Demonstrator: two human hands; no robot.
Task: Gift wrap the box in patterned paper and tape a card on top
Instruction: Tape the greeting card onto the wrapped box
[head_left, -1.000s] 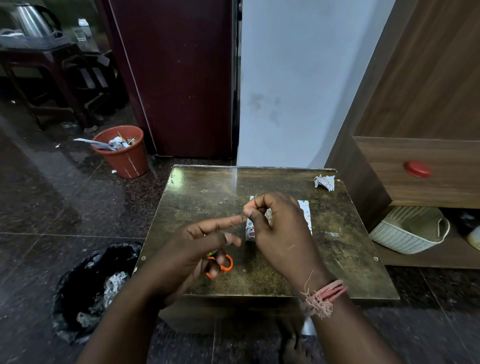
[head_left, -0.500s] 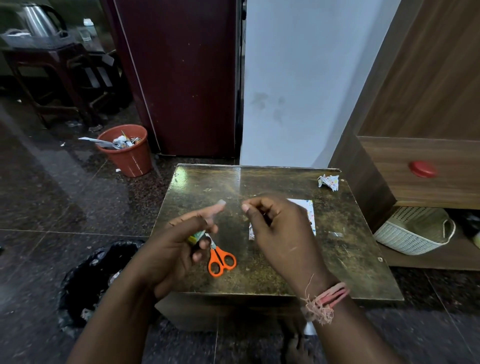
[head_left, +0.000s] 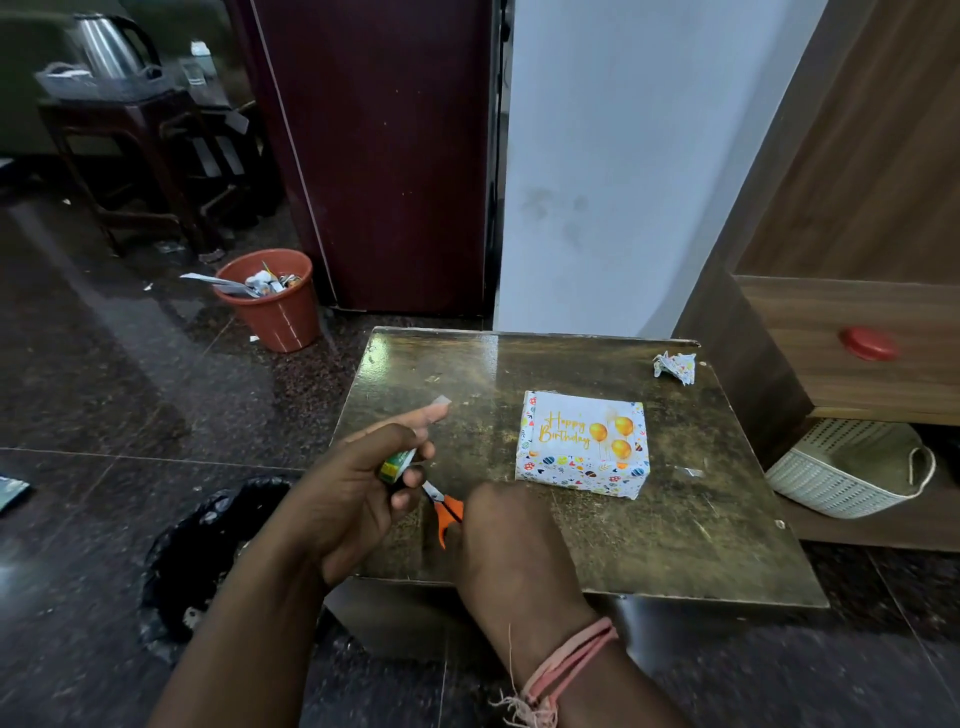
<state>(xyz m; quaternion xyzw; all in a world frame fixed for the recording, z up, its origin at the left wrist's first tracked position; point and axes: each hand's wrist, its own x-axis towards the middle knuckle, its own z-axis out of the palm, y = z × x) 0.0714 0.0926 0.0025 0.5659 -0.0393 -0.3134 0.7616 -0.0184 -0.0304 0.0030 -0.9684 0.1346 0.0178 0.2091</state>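
Box (head_left: 582, 451) wrapped in white paper printed with small coloured shapes lies flat on the surface (head_left: 675, 525), right of centre and well clear of both hands. On its top face sits a white card (head_left: 584, 427) with gold "Happy Birthday" script and three orange balloons; the card covers most of that face. The box is a low rectangle, its long axis running left to right across the surface, slightly skewed so the right end sits a little nearer the camera. The lettering reads upright from the person's side.

The left hand (head_left: 358, 488) is curled round a small green-labelled tape roll (head_left: 397, 464), with its forefinger stretched forward and a short strip of clear tape (head_left: 440, 400) stuck to the fingertip. The right hand (head_left: 506, 540) rests low at the near edge of the surface, knuckles up, over the orange handles of the scissors (head_left: 447, 512); its fingers are hidden, so whether it grips them I cannot tell. The scissor blades point toward the left hand. A pink thread band (head_left: 569, 670) circles the right wrist.

A crumpled paper scrap (head_left: 675, 366) lies at the far right corner of the surface. On the floor to the left stand a red bin (head_left: 272, 304) holding scraps and a black bag (head_left: 208, 556). A white basket (head_left: 852, 470) sits on the low shelf at right.
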